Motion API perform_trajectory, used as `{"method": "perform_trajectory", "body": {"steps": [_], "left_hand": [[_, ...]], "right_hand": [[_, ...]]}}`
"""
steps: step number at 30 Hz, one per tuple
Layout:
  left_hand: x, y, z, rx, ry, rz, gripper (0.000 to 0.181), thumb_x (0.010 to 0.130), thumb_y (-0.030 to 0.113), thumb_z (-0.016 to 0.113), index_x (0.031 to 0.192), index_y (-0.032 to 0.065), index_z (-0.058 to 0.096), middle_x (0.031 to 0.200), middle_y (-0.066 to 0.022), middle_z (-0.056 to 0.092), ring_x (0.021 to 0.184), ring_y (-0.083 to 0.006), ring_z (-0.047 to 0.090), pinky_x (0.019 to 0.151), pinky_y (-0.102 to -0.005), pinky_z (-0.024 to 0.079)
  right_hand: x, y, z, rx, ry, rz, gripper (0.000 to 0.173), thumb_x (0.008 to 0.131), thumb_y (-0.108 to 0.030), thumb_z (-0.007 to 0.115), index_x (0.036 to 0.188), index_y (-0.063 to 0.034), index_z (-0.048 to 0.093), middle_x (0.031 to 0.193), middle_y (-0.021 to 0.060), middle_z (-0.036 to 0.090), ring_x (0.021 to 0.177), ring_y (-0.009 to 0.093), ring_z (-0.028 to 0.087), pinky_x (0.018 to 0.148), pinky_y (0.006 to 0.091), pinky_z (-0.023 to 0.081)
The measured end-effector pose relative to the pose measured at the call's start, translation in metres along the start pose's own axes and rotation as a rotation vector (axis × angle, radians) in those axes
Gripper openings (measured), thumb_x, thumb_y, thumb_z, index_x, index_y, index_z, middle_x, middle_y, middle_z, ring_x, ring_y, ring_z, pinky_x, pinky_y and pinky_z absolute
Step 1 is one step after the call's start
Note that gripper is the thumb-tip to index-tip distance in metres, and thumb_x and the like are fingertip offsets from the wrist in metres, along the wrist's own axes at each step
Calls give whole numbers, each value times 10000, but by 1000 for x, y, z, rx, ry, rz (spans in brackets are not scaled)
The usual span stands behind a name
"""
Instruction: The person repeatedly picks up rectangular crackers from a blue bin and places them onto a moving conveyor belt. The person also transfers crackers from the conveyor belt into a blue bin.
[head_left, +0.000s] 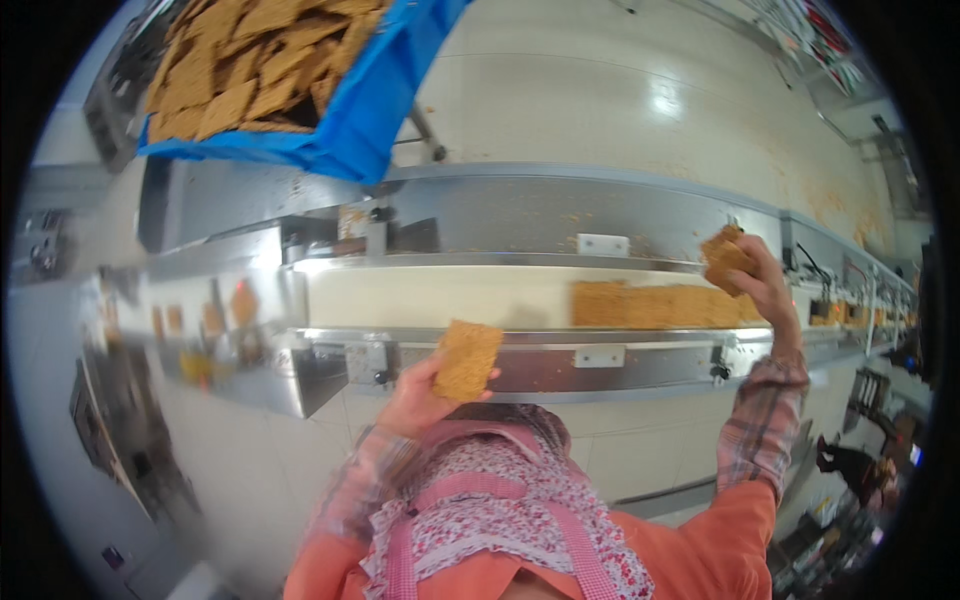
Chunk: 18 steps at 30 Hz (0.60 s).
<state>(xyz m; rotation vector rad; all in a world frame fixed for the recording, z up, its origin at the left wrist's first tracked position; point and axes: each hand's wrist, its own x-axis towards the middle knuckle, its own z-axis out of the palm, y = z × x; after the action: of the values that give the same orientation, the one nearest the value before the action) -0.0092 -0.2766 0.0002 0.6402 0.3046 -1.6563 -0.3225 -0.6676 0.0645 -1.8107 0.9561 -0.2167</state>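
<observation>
My left hand holds a flat, rectangular brown food slab, grainy on its surface, at the near edge of a conveyor. Its fingers wrap the slab's left side and lower edge. Out to the right, my right hand grips one or more rough brown slabs above the conveyor's far rail; how many is hard to tell. Between metal side rails runs a cream-white conveyor belt. On its right part, similar slabs lie in a close row that reaches below my right hand.
A blue crate or liner heaped with brown slabs stands at the upper left beyond the conveyor. Crumbs dot the steel tray along the far side. More machinery continues rightward. Another person is far off at the right.
</observation>
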Motion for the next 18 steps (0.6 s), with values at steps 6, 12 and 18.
{"method": "perform_trajectory", "body": {"steps": [6, 12, 18], "left_hand": [[1, 5, 8, 98, -108, 46, 526, 902, 216, 524, 1360, 29, 345, 1297, -147, 474, 1135, -316, 525, 894, -446, 478], [-5, 9, -15, 64, -82, 47, 500, 874, 134, 580, 1326, 36, 388, 1211, -105, 540, 1080, -239, 563, 866, -376, 496], [15, -4, -1, 196, -12, 62, 401, 901, 170, 563, 1258, 31, 448, 1124, -87, 577, 991, -210, 599, 807, -348, 509]], "right_hand": [[114, -8, 138, -90, -168, -196, 378, 726, -17, 619, 1092, -36, 523, 1131, 87, 522, 1017, 239, 514, 911, 328, 400], [62, -64, 189, -449, 32, -463, 394, 722, -53, 650, 1103, -50, 552, 1020, 115, 559, 898, 219, 561, 793, 335, 453], [-14, -63, 291, 155, -237, -47, 223, 824, -125, 600, 1014, -7, 603, 834, 53, 584, 726, 146, 548, 662, 288, 459]]}}
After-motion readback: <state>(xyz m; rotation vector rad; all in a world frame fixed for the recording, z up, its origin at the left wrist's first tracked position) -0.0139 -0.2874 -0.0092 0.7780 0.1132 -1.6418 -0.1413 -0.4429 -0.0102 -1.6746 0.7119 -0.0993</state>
